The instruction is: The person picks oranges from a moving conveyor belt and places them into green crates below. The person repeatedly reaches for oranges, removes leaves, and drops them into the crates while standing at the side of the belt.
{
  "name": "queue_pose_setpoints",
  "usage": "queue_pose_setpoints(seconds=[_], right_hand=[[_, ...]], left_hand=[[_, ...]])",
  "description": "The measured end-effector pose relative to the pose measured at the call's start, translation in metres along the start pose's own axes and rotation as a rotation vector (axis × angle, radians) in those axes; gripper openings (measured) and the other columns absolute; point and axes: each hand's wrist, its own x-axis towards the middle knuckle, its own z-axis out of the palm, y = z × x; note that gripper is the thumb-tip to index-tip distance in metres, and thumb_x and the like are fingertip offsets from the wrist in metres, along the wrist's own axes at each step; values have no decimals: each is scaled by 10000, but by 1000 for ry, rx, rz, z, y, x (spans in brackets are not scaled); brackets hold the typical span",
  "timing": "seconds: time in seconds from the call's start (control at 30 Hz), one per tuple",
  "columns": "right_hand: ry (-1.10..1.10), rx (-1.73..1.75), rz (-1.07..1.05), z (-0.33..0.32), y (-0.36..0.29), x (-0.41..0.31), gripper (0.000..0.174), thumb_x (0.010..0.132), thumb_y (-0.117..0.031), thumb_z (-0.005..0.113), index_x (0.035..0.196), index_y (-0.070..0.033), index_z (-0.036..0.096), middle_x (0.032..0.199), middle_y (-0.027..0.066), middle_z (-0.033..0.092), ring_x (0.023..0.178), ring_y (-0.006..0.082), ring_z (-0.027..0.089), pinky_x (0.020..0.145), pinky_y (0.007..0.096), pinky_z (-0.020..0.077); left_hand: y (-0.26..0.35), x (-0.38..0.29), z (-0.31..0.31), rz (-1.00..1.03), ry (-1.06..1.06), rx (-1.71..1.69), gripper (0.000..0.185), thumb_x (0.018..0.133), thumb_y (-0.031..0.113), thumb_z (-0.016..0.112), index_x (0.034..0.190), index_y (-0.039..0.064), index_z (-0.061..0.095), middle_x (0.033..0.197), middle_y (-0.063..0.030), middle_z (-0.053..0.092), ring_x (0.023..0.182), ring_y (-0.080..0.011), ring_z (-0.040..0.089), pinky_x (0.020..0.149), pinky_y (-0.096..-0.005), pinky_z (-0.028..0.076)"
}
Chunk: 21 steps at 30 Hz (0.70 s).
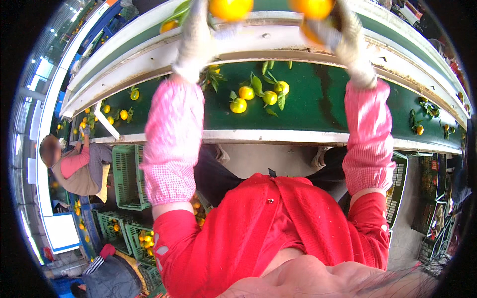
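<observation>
Both my hands wear pale knit gloves and reach up to the upper belt at the top edge of the view. My left hand [195, 37] is blurred, its fingers partly cut off by the frame, with an orange citrus fruit [231, 8] just right of it. My right hand [344, 33] is blurred too, against an orange citrus fruit [313, 8] and another one below it; its grip is unclear. Between my forearms, several yellow-orange citrus fruits [238, 105] with green leaves lie on the lower green conveyor belt [305, 100].
White metal rails [268, 136] edge the belts. Green plastic crates [126, 178] stand at the left, some holding fruit, and dark crates [432, 178] at the right. A co-worker [74, 167] sits at the belt's left end; another person [111, 275] is at lower left.
</observation>
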Motion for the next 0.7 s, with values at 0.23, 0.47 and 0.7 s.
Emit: queue_pose_setpoints(seconds=[0.23,0.47,0.7], right_hand=[[-191,-833,0,-21,0,99,593,835,-146,708,1386,-125,489,1257,195,564,1133,385,581,940,428,487],[48,-780,-204,-12,34,13,225,899,-73,657,1122,-45,670,1108,156,680,1054,301,653,880,397,517],[-360,-343,569,126,123,-179,378,939,-259,610,1314,-213,582,1423,196,485,1191,408,560,974,411,492]], left_hand=[[-101,30,-28,-569,-311,309,663,780,116,777,1371,55,483,1327,-201,548,1224,-356,549,998,-387,450],[-5,-107,40,27,-203,465,234,856,144,671,1080,75,661,1066,-137,672,1023,-327,644,914,-443,517],[-67,-253,244,-511,-721,7,706,766,295,812,1379,124,506,1454,-212,407,1255,-390,498,1055,-425,426]])
